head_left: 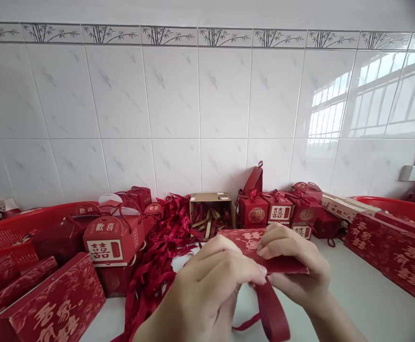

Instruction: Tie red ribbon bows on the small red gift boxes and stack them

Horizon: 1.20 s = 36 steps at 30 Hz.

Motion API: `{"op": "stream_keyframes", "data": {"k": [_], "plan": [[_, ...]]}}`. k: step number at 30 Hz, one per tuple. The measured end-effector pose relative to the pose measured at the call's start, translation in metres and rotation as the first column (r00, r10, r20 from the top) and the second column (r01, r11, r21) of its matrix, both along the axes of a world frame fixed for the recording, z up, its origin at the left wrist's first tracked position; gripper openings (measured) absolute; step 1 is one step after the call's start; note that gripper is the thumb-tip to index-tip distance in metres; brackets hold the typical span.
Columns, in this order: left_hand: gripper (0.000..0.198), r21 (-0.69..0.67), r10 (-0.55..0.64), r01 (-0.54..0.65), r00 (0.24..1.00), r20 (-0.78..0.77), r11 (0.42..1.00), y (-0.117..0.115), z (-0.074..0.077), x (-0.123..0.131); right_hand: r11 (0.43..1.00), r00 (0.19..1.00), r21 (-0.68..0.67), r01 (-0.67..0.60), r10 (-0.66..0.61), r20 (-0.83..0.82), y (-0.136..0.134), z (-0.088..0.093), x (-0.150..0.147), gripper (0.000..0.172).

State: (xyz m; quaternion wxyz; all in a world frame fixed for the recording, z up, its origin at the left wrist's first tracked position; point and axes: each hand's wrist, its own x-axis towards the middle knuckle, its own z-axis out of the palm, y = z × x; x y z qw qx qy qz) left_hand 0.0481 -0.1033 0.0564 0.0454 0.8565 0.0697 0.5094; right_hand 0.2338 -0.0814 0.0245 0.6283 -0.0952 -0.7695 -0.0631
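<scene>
Close in front of me, a red gift box (242,241) with pale pink lettering is held up between both hands. My right hand (296,266) is closed round its right side, fingers over the top and thumb underneath. At the near edge, my left hand (211,280) is closed, with its fingertips pinching a dark red ribbon (274,311) against the box. The ribbon hangs from there in a loop towards the table. Part of the box's left side and the left thumb are hidden behind the left hand.
Loose red ribbons (165,251) pile up to the left. Behind my hands stands a cardboard box (197,202) of strips. Small red gift boxes (253,211) line the tiled wall. Larger red boxes (389,247) lie right, others (58,299) left. Red baskets (8,232) flank the white table (339,294).
</scene>
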Motion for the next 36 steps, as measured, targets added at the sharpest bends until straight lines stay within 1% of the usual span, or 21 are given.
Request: {"op": "stream_keyframes", "data": {"k": [3, 6, 9, 11, 13, 16, 19, 20, 23, 25, 26, 27, 29, 31, 32, 34, 36], "plan": [[0.029, -0.046, -0.029, 0.031, 0.999, 0.039, 0.998, -0.001, -0.002, 0.001, 1.000, 0.998, -0.009, -0.025, 0.026, 0.061, -0.004, 0.005, 0.002, 0.008], [0.035, -0.030, -0.055, 0.057, 0.997, 0.055, 0.998, -0.002, -0.003, 0.000, 1.000, 0.996, 0.006, -0.018, 0.017, 0.089, -0.009, 0.009, 0.005, 0.006], [0.037, 0.042, 0.004, -0.008, 0.997, 0.083, 0.999, -0.001, -0.003, 0.000, 0.999, 0.995, 0.016, -0.033, 0.031, 0.092, -0.015, 0.011, 0.008, 0.007], [0.033, 0.109, 0.082, -0.090, 0.994, 0.072, 0.990, 0.000, -0.001, -0.001, 0.998, 0.994, 0.032, -0.050, 0.047, 0.100, -0.019, 0.013, 0.010, 0.009], [0.024, 0.161, 0.116, -0.120, 0.993, 0.037, 0.980, 0.001, 0.000, -0.001, 0.998, 0.993, 0.049, -0.044, 0.038, 0.113, -0.023, 0.014, 0.011, 0.009], [0.020, 0.130, 0.078, -0.077, 0.997, -0.005, 0.989, -0.001, 0.002, -0.001, 0.997, 0.993, 0.067, -0.042, 0.034, 0.112, -0.026, 0.015, 0.011, 0.009], [0.019, 0.057, 0.063, -0.063, 0.998, 0.003, 0.996, -0.004, 0.001, 0.000, 0.996, 0.996, 0.081, -0.043, 0.036, 0.081, -0.027, 0.014, 0.009, 0.009], [0.018, 0.051, 0.062, -0.062, 0.998, 0.017, 0.997, -0.006, 0.001, 0.000, 0.995, 0.998, 0.091, -0.033, 0.028, 0.060, -0.027, 0.013, 0.008, 0.009], [0.013, 0.071, 0.080, -0.082, 0.996, 0.041, 0.994, -0.007, 0.000, 0.001, 0.991, 1.000, 0.131, -0.002, 0.001, 0.010, -0.028, 0.010, 0.005, 0.011], [0.012, 0.106, 0.109, -0.113, 0.993, 0.042, 0.988, -0.006, 0.001, 0.001, 0.992, 1.000, 0.126, -0.001, 0.001, -0.005, -0.028, 0.009, 0.003, 0.012], [0.014, 0.116, 0.140, -0.144, 0.989, 0.042, 0.983, -0.006, 0.001, 0.001, 0.996, 1.000, 0.084, 0.003, -0.002, -0.017, -0.027, 0.009, 0.002, 0.013], [0.016, 0.126, 0.176, -0.181, 0.983, 0.048, 0.975, -0.004, 0.001, 0.001, 1.000, 0.999, 0.014, 0.010, -0.009, -0.035, -0.027, 0.009, 0.001, 0.016], [0.019, 0.147, 0.242, -0.250, 0.968, 0.068, 0.957, -0.001, 0.001, 0.001, 0.983, 0.998, -0.182, 0.010, -0.022, -0.065, -0.025, 0.010, 0.000, 0.034], [0.022, 0.160, 0.280, -0.287, 0.958, 0.061, 0.945, 0.003, 0.000, 0.001, 0.926, 0.998, -0.376, -0.030, 0.010, -0.055, -0.023, 0.011, 0.001, 0.050], [0.023, 0.169, 0.283, -0.287, 0.958, 0.045, 0.943, 0.005, 0.000, 0.000, 0.893, 0.998, -0.446, -0.066, 0.053, -0.042, -0.021, 0.011, 0.001, 0.052], [0.024, 0.182, 0.283, -0.278, 0.959, -0.003, 0.943, 0.009, -0.001, -0.002, 0.837, 0.990, -0.531, -0.132, 0.139, -0.026, -0.019, 0.012, 0.002, 0.044], [0.024, 0.177, 0.291, -0.280, 0.956, -0.041, 0.944, 0.011, 0.000, -0.004, 0.811, 0.984, -0.562, -0.165, 0.177, -0.032, -0.017, 0.012, 0.002, 0.033]]}}
